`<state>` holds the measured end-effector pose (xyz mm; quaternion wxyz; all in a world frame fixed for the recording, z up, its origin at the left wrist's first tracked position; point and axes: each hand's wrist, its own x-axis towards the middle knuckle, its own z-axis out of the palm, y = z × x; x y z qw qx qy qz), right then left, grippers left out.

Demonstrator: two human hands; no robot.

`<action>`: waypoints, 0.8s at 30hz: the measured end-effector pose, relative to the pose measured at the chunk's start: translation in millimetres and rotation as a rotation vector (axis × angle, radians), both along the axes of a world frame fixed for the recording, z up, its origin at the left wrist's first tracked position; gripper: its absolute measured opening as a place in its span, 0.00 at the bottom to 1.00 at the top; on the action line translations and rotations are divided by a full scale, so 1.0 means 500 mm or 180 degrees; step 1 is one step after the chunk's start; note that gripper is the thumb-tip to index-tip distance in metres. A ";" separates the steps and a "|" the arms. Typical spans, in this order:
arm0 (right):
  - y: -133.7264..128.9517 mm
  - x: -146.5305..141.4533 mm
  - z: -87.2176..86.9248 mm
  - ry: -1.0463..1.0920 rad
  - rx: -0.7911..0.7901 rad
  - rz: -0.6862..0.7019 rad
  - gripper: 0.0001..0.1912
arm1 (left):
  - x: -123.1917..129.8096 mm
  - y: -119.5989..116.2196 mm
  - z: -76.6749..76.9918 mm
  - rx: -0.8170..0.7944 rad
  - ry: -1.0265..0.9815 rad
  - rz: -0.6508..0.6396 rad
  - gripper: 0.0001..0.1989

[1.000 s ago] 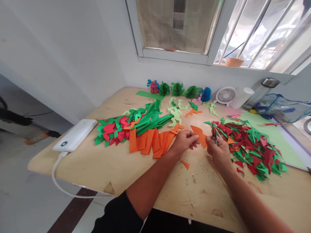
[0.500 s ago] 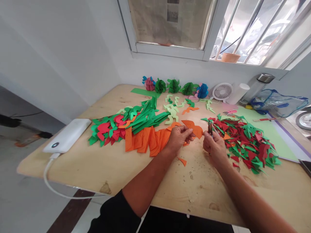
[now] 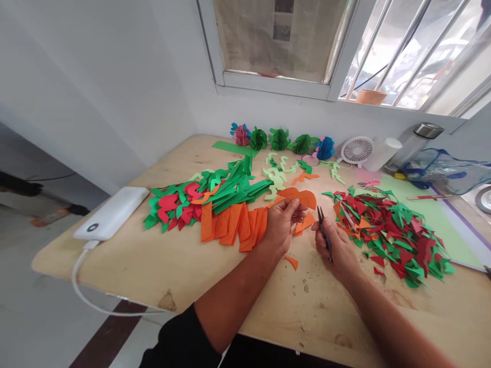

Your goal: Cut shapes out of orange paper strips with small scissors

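Between the thumb and fingers of my left hand (image 3: 284, 221) is a piece of orange paper (image 3: 303, 197) with a curved upper edge and drawn lines. My right hand (image 3: 337, 244) grips a pair of dark scissors (image 3: 323, 230), their tips pointing up beside the paper and apart from it. Folded orange paper strips (image 3: 233, 225) fan out left of my left hand. Beyond them lie green strips (image 3: 240, 190) and cut red and green shapes (image 3: 176, 207). To the right of the scissors spreads a heap of red and green scraps (image 3: 399, 232).
A white power bank (image 3: 111, 212) with a cable sits at the table's left edge. Along the wall stand several paper figures (image 3: 279, 139), a small fan (image 3: 356, 151) and a bottle (image 3: 416, 143). A clear blue-edged pouch (image 3: 452, 168) lies at the back right.
The scissors have moved away from the orange paper, and their blades now show. The paper has turned in my left hand. An orange scrap now shows on the right heap. The view has shifted slightly.
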<state>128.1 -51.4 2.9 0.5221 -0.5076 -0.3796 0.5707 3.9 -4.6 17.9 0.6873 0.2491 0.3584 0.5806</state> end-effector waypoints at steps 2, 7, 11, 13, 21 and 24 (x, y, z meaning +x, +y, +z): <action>-0.001 -0.002 -0.003 -0.0117 0.0035 0.0049 0.23 | 0.001 -0.002 0.002 -0.0023 -0.0038 0.0033 0.13; 0.001 -0.004 -0.010 -0.0354 0.0179 0.0163 0.23 | 0.009 -0.007 0.000 -0.0063 -0.0060 0.0045 0.12; 0.003 -0.001 -0.012 -0.0380 0.0277 0.0140 0.23 | 0.020 -0.012 0.000 -0.0124 -0.0058 0.0040 0.12; 0.004 0.001 -0.015 -0.0399 0.0309 0.0122 0.23 | 0.024 -0.015 0.004 -0.0179 -0.0091 0.0043 0.12; 0.009 0.005 -0.025 -0.0072 0.0335 -0.0067 0.22 | 0.046 -0.030 0.019 -0.0236 -0.0111 0.0129 0.12; 0.009 0.006 -0.022 -0.0018 0.0397 -0.0104 0.22 | 0.055 -0.033 0.023 -0.0268 -0.0104 0.0223 0.12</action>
